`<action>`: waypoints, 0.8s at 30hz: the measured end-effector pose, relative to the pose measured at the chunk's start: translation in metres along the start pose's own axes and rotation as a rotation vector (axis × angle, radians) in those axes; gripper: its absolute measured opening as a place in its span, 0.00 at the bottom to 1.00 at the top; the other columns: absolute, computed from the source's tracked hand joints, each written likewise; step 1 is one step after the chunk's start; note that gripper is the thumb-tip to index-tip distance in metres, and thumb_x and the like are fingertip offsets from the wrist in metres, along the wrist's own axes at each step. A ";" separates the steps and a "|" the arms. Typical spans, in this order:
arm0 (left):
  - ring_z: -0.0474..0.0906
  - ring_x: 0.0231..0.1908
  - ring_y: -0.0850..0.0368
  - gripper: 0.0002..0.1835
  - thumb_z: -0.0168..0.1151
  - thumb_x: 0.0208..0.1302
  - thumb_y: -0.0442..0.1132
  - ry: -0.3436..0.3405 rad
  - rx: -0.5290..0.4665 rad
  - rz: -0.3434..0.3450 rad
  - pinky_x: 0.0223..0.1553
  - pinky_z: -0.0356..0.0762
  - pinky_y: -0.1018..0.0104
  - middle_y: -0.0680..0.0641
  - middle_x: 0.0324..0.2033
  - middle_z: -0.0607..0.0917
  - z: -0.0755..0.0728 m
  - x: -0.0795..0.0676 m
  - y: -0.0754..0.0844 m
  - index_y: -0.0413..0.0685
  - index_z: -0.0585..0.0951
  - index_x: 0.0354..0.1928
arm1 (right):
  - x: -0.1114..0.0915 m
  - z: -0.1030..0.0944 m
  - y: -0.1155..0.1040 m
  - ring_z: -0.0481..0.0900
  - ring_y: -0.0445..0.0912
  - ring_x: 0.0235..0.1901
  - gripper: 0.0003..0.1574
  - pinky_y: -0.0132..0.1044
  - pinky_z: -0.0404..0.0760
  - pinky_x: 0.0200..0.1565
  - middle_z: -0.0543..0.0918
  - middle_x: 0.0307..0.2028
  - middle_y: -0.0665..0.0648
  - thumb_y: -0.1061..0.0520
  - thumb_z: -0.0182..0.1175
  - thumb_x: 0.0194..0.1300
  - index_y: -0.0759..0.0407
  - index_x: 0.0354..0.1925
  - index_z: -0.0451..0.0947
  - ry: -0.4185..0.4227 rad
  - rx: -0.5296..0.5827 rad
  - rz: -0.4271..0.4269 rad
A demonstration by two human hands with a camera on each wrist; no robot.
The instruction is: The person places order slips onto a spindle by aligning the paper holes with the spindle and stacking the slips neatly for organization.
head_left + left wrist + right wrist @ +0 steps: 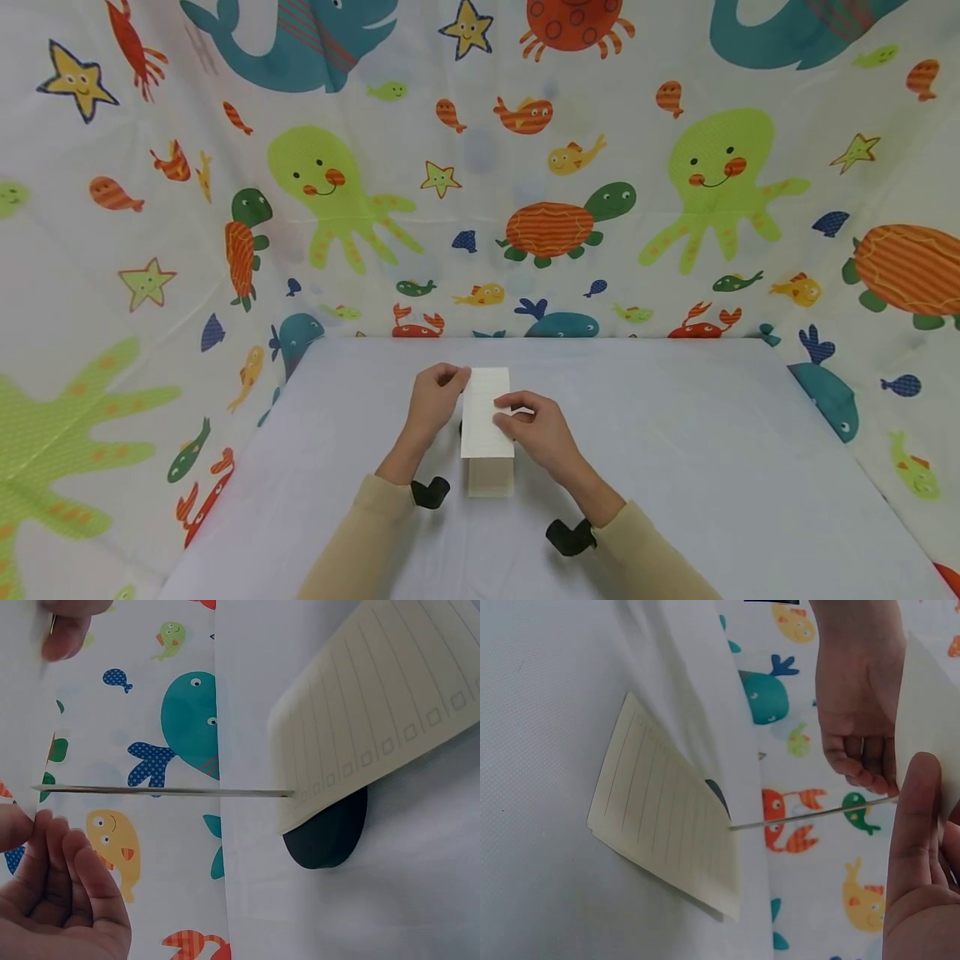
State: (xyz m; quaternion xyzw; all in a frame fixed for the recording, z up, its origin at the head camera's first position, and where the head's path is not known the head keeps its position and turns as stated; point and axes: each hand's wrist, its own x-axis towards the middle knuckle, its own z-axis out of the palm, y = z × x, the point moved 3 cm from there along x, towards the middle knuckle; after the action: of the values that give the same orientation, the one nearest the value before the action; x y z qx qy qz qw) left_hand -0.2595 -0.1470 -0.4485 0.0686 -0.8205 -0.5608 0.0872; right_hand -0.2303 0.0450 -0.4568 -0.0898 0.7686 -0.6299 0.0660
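A white sheet of paper [486,412] is up off the table between both hands, at the top of a thin metal rod [165,791]. My left hand [435,396] pinches the sheet's upper left edge by thumb and finger, its other fingers curled in the left wrist view. From the right, my right hand [536,425] grips it, index fingertip and thumb apart over its face; a finger [917,802] lies along the sheet in the right wrist view. Below is a cream lined notepad [360,712] with small squares along one edge, overlapping a rounded black base [330,836] by the rod's foot.
A white cloth covers the table [675,433]. Behind and at the sides hangs a curtain [480,158] printed with sea animals. Black wrist cameras [430,492] sit under both wrists, close over the table.
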 end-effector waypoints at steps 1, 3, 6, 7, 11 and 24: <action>0.77 0.40 0.51 0.14 0.63 0.72 0.48 0.002 -0.003 0.001 0.43 0.76 0.59 0.47 0.36 0.83 0.000 0.000 0.000 0.44 0.86 0.45 | 0.000 0.000 0.000 0.82 0.47 0.36 0.15 0.38 0.83 0.44 0.80 0.50 0.57 0.55 0.69 0.66 0.56 0.50 0.85 0.000 -0.003 -0.004; 0.77 0.40 0.51 0.14 0.62 0.72 0.48 0.001 -0.005 0.003 0.42 0.76 0.59 0.47 0.36 0.83 0.000 0.000 0.000 0.44 0.86 0.45 | 0.000 0.000 0.000 0.82 0.47 0.37 0.15 0.38 0.83 0.44 0.80 0.50 0.57 0.55 0.69 0.66 0.56 0.50 0.85 0.005 -0.009 -0.006; 0.77 0.39 0.51 0.14 0.62 0.72 0.48 -0.002 -0.007 0.003 0.41 0.76 0.60 0.47 0.35 0.83 0.001 -0.001 0.001 0.44 0.86 0.44 | 0.000 -0.001 0.002 0.82 0.47 0.38 0.14 0.38 0.83 0.44 0.80 0.50 0.57 0.56 0.69 0.66 0.55 0.50 0.85 0.011 -0.015 0.000; 0.77 0.39 0.51 0.14 0.63 0.72 0.48 -0.003 -0.008 0.005 0.41 0.76 0.60 0.47 0.35 0.83 0.001 -0.001 0.001 0.44 0.86 0.44 | 0.000 -0.001 0.002 0.82 0.48 0.38 0.14 0.38 0.84 0.45 0.80 0.50 0.57 0.56 0.69 0.66 0.55 0.50 0.85 0.013 -0.017 0.003; 0.76 0.38 0.51 0.14 0.63 0.72 0.48 -0.001 -0.007 0.007 0.40 0.75 0.61 0.47 0.34 0.83 0.001 -0.001 0.001 0.43 0.86 0.43 | 0.001 -0.001 0.004 0.82 0.48 0.38 0.14 0.38 0.84 0.44 0.80 0.50 0.57 0.55 0.69 0.66 0.55 0.50 0.85 0.014 -0.018 0.009; 0.77 0.37 0.52 0.14 0.63 0.71 0.48 0.029 0.005 0.028 0.38 0.75 0.60 0.47 0.33 0.83 0.003 0.001 -0.001 0.44 0.86 0.41 | -0.002 -0.002 0.002 0.80 0.47 0.34 0.15 0.34 0.80 0.38 0.79 0.48 0.58 0.59 0.69 0.65 0.57 0.50 0.85 0.002 0.048 -0.019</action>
State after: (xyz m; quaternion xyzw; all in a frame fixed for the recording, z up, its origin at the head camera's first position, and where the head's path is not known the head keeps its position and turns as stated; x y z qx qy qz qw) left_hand -0.2615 -0.1444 -0.4505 0.0656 -0.8214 -0.5565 0.1068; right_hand -0.2286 0.0482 -0.4587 -0.0950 0.7524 -0.6489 0.0614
